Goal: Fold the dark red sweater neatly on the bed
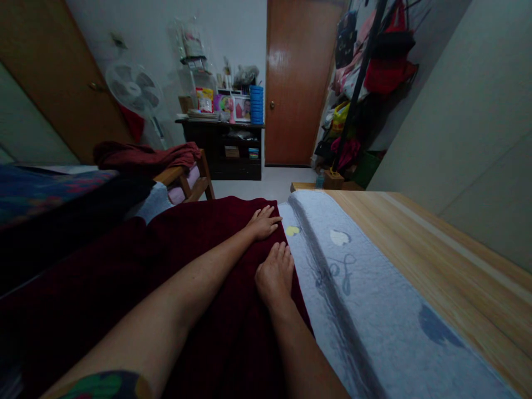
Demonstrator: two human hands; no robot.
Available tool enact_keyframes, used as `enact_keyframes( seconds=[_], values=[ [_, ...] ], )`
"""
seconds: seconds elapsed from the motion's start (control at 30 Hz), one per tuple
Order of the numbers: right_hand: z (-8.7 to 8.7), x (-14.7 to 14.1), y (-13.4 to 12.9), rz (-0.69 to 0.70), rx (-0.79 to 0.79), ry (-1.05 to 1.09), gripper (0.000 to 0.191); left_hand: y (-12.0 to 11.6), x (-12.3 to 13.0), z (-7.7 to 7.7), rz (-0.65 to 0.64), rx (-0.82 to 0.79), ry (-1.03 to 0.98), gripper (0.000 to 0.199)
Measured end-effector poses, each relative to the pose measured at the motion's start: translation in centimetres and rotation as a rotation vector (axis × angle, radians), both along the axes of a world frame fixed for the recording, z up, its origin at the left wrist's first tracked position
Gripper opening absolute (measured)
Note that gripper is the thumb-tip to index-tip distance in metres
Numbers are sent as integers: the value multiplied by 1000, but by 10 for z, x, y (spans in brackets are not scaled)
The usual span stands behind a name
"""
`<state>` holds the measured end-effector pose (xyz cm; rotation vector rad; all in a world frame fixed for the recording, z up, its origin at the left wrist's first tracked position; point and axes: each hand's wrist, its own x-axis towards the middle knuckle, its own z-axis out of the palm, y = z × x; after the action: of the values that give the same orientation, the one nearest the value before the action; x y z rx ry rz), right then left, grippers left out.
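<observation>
A dark red cloth is spread in front of me, its right edge lying over a light grey mat printed with hearts and a dark stripe. My left hand rests flat near the cloth's far right corner, fingers spread toward the edge. Closer to me, my right hand lies palm down on the same edge, its fingers extended side by side. Neither hand grips anything that I can see.
Wooden boards run along the mat's right side. At the left stands a wooden chair draped with a reddish cloth. Further back are a white fan, a dark cabinet and a brown door. Bags hang at right.
</observation>
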<state>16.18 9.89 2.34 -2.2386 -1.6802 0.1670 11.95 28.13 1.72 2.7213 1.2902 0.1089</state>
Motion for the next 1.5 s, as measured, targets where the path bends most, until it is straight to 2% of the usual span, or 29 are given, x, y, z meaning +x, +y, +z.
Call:
enact_keyframes(
  seconds=[0.17,0.33,0.43,0.73,0.87,1.03,1.17,1.3,1.5],
  values=[
    [1,0,0,1,-6,-11,61,-2,3,1,13,-10,8,52],
    [4,0,1,-5,-12,-4,60,-1,7,9,34,-101,66,87],
    [4,0,1,-3,-9,5,60,2,11,14,58,-122,88,95],
    [1,0,2,-9,-6,8,59,23,26,18,184,-13,55,83],
    [-1,0,2,-7,3,6,58,30,27,15,223,38,11,69],
    [0,0,1,-6,15,18,59,25,25,12,257,113,-39,45],
    [0,0,1,-7,24,29,61,17,23,11,223,135,-40,35],
    [0,0,1,-10,25,19,60,8,19,12,135,90,3,38],
    [3,1,0,-6,9,2,59,6,12,15,48,-41,103,60]
  ],
)
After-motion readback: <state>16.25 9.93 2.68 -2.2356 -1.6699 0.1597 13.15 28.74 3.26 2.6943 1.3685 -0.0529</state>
